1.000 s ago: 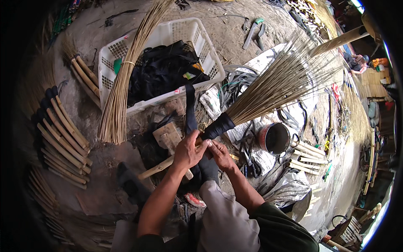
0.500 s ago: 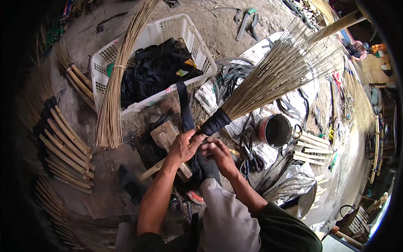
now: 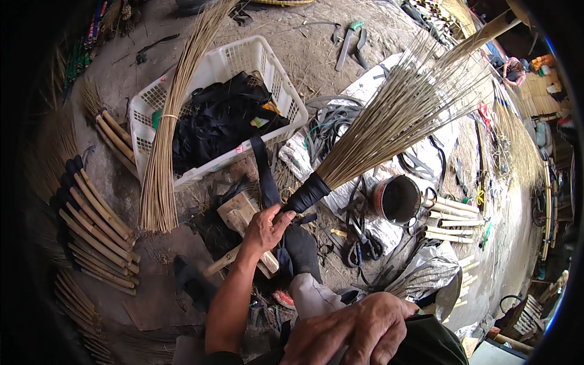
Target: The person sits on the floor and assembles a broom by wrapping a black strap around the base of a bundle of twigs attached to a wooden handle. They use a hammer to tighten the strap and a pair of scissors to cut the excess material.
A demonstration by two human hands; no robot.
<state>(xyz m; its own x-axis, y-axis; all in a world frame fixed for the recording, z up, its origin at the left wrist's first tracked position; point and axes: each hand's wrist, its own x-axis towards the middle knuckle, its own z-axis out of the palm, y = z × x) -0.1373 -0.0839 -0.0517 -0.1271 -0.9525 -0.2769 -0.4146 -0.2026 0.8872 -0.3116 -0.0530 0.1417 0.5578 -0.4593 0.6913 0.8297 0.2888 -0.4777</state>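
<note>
A bundle of thin straw-coloured broom bristles (image 3: 395, 121) slants up to the right, its lower end wrapped in a black binding (image 3: 308, 193). My left hand (image 3: 266, 230) is closed round the bottom of that binding, thumb and fingers pressed together. A wide black strip (image 3: 264, 173) runs from the crate down to just behind this hand, and a short black end pokes out to its right. My right hand (image 3: 359, 325) is raised large at the lower edge, over my leg, away from the broom. Its fingers are bent, with their tips and anything in them hidden.
A white plastic crate (image 3: 210, 164) holds tangled black strips; a tied bristle bundle (image 3: 173, 134) leans across it. A wooden block (image 3: 240, 213) lies by my left forearm. Bamboo-handled brooms (image 3: 97, 231) lie left. Right are a bucket (image 3: 396, 199), scissors (image 3: 356, 252) and bamboo pieces (image 3: 453, 216).
My right hand has left the binding and come back toward me, to the lower edge. My left hand stays on the binding. The broom has tipped slightly lower.
</note>
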